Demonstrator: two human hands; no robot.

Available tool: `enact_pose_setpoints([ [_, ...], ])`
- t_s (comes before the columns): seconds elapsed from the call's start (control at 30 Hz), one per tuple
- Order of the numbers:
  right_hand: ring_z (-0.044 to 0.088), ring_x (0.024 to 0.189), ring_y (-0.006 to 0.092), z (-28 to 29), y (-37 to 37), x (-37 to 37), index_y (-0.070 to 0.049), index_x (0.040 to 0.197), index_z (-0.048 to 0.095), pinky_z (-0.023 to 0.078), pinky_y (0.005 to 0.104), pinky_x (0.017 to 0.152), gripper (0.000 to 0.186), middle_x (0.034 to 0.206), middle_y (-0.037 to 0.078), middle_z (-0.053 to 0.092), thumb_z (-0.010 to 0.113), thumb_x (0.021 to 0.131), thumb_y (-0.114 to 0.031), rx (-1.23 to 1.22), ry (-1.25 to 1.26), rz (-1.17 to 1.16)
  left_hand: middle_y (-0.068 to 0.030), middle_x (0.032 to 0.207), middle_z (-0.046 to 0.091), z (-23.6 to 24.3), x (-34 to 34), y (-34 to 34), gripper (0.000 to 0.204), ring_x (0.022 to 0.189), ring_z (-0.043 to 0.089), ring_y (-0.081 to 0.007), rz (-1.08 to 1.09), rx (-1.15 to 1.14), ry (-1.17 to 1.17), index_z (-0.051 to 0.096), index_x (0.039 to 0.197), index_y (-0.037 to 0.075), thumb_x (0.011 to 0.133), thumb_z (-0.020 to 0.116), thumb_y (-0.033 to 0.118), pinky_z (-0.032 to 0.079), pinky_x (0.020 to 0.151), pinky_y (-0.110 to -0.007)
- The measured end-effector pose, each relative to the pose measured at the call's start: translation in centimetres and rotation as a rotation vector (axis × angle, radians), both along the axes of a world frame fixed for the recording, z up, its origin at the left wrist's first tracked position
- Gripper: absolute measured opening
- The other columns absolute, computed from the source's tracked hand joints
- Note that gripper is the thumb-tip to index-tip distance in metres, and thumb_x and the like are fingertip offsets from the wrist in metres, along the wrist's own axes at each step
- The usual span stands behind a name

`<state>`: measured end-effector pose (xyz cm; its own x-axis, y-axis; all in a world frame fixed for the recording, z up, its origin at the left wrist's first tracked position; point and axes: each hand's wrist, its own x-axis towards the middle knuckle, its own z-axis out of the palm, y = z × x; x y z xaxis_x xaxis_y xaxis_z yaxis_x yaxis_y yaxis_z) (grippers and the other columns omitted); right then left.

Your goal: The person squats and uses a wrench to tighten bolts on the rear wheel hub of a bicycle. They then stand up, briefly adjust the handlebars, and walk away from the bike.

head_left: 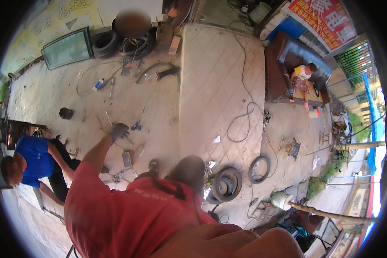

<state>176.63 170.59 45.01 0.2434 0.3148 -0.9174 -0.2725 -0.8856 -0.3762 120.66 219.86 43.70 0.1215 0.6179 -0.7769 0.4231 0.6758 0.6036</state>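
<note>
My left hand point(120, 131), in a dark glove, reaches out over the concrete floor with its fingers apart and nothing in it. Thin rod-like tools point(109, 118) lie just beyond it, and a small blue metal piece point(136, 126) is to its right. Nearer to me is a small dark box point(127, 159) beside scattered tools. A bare arm, probably my right, fills the lower edge close up; its hand is out of sight. To the right of my dark-clad knee point(189, 172) lie a thick tyre point(220, 173) and a thinner tyre point(259, 169).
A person in blue point(32, 157) sits at the left; another point(302, 75) is on a dark sofa point(277, 69). A long cable point(245, 86) loops over the paved strip. More tyres point(104, 44), a glass panel point(68, 48), a black bucket point(66, 113) and a bottle point(98, 84) are farther off.
</note>
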Motion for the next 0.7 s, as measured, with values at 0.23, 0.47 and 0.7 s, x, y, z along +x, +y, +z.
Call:
enact_pose_setpoints([
  [0.23, 0.067, 0.073, 0.024, -3.4, 14.7, 9.0, -0.003, 0.108, 0.063, 0.053, 0.0354, 0.061, 0.026, 0.091, 0.014, 0.069, 0.062, 0.09, -0.023, -0.071, 0.088, -0.075, -0.0113, 0.084, 0.071, -4.0, 9.1, 8.7, 0.043, 0.058, 0.064, -0.0183, -0.133, -0.191, -0.063, 0.064, 0.106, 0.007, 0.092, 0.062, 0.048, 0.051, 0.053, -0.034],
  [0.47, 0.067, 0.069, 0.0229, -1.2, 37.1, 28.4, -0.004, 0.105, 0.064, 0.053, 0.0343, 0.058, 0.025, 0.09, 0.013, 0.069, 0.06, 0.091, -0.024, 0.051, -0.003, -0.017, -0.0103, 0.089, 0.073, 7.2, 21.4, 19.9, 0.03, 0.069, 0.069, -0.02, -0.126, -0.232, 0.037, 0.067, 0.105, 0.006, 0.093, 0.059, 0.033, 0.052, 0.057, -0.034],
  [0.7, 0.065, 0.065, 0.0156, 10.9, 71.6, 45.2, 0.0, 0.112, 0.06, 0.049, 0.0252, 0.053, 0.027, 0.089, 0.01, 0.069, 0.056, 0.096, -0.022, 0.405, -0.193, -0.096, -0.0115, 0.086, 0.071, 10.9, 27.8, 30.6, 0.028, 0.066, 0.067, -0.021, 0.088, -0.263, -0.018, 0.066, 0.105, 0.006, 0.094, 0.057, 0.029, 0.05, 0.053, -0.033],
])
